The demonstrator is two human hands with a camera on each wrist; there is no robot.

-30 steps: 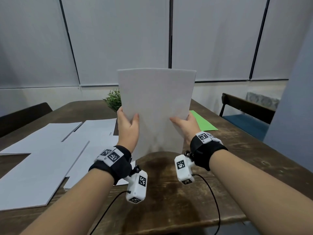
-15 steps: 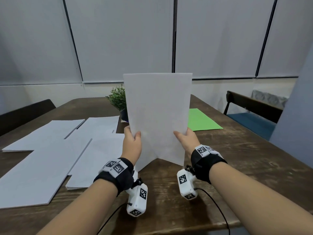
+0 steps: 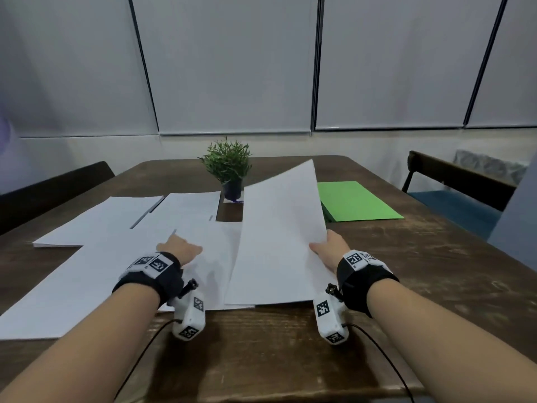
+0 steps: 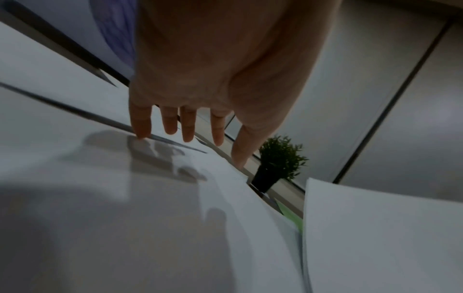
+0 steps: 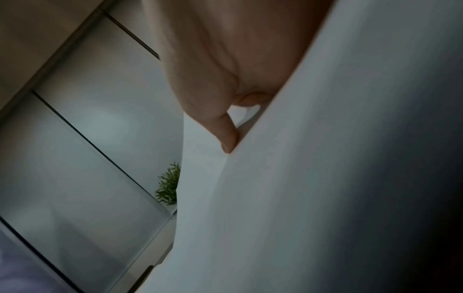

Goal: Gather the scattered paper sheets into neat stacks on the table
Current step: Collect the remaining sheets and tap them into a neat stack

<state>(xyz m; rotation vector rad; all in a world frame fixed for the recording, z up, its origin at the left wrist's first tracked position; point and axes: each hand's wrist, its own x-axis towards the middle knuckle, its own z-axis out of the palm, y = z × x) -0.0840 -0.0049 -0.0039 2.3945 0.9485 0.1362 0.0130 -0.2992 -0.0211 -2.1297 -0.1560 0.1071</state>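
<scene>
One white stack [image 3: 276, 242] gripped by right hand [image 3: 329, 251]; left hand [image 3: 180, 248] flat (fingers spread).

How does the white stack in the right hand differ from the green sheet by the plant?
The white stack is white, tilted up off the table, and gripped at its edge by the right hand. The green sheet is green, lies flat, and is untouched. Both are rectangular paper.

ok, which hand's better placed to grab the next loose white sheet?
Left. The left hand is free, fingers spread over the loose white sheets; the right hand grips the held stack.
</scene>
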